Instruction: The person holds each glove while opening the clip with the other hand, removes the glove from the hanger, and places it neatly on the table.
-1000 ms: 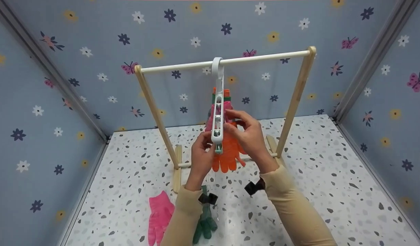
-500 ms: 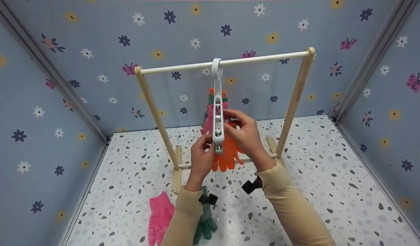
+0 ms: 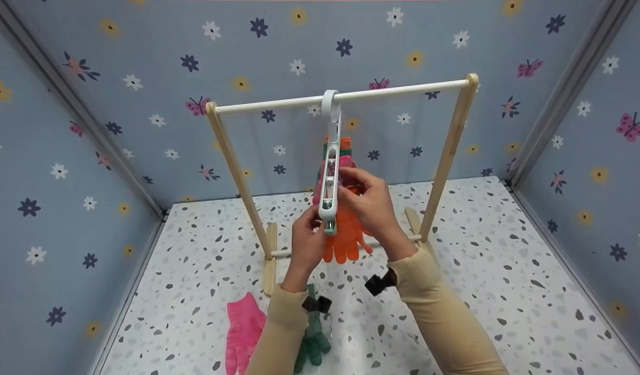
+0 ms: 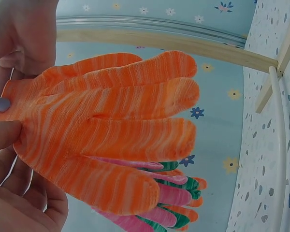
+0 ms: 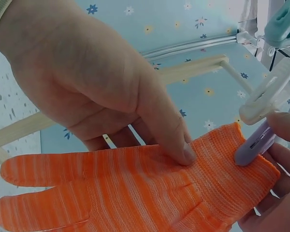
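Nearest us, a pink glove [image 3: 243, 330] and a green glove [image 3: 315, 344] lie on the speckled surface [image 3: 507, 291], either side of the left sleeve [image 3: 278, 333]. Beyond, we see the left hand [image 3: 307, 239] pinching the orange glove [image 3: 347, 234] just below its cuff, fingers down, while the right hand [image 3: 369, 203] pinches the lilac clip [image 5: 253, 146] overlapping the cuff's rim. The white hanger [image 3: 328, 212] juts its rounded end toward us between the hands. Farther back, more gloves [image 4: 175, 195] hang close together. The rack's wooden posts [image 3: 458, 138] stand well apart from both hands, giving us sideways room beneath the white bar [image 3: 403, 90], which carries the hanger's hook; the flowered wall [image 3: 320, 31] bounds us behind.
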Demonstrator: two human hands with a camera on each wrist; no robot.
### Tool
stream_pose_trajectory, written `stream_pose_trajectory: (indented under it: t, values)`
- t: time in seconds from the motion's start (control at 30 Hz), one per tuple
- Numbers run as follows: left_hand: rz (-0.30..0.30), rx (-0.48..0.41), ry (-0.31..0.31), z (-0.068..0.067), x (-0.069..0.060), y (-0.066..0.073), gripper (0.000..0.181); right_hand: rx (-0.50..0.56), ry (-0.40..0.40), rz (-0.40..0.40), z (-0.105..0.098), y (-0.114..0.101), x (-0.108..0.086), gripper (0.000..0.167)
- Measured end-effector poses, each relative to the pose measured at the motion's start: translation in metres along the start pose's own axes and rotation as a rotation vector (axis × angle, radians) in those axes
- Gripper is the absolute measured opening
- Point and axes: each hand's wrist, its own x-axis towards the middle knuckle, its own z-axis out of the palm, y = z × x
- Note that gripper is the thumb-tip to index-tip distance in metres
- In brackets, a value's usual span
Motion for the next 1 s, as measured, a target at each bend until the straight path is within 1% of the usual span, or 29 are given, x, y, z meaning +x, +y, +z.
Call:
stream_pose_trajectory:
  t: [0.23, 0.43, 0.7, 1.0]
  values:
    - [-0.039, -0.022, -0.011, -0.0014, -0.0008, 0.0014, 0.015, 0.022, -0.009, 0.037, 0.0018, -0.0014, 0.0007, 0.030]
    - [-0.026, -0.029, -0.020, -0.0001, 0.0002, 0.0014, 0.015, 0.038, -0.009, 0.038, 0.0003, -0.0029, 0.0021, 0.026]
    - [-0.011, -0.065, -0.051, 0.0011, 0.0002, -0.0012, 0.014, 0.087, 0.027, 0.097, 0.0026, -0.0015, 0.0015, 0.025]
    - [-0.010, -0.093, -0.052, 0.0008, 0.0005, -0.0023, 0.015, 0.133, 0.040, 0.068, 0.0047, 0.0010, 0.0022, 0.021]
